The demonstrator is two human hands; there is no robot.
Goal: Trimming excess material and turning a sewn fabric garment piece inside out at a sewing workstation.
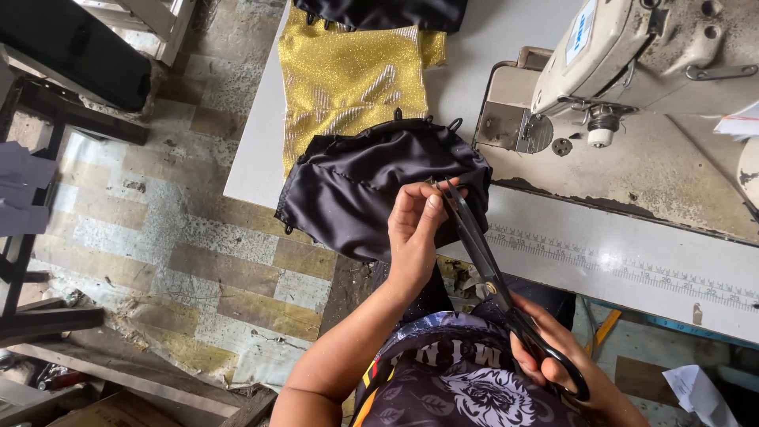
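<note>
White desk (261, 170) | gold fabric (348, 79) at 12 o'clock, sewing machine (632, 55) at 2 | left hand (415, 225) fingers pinch black fabric (356, 190) | right hand (553, 348) fingers grip black scissors (482, 253)

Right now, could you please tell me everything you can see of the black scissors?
The scissors are long and all black, metal by their look. They run slantwise from the looped handles, gripped by the right hand, up to the tips at the edge of the black satin piece, beside the left hand fingers. The blades look nearly closed.
</note>
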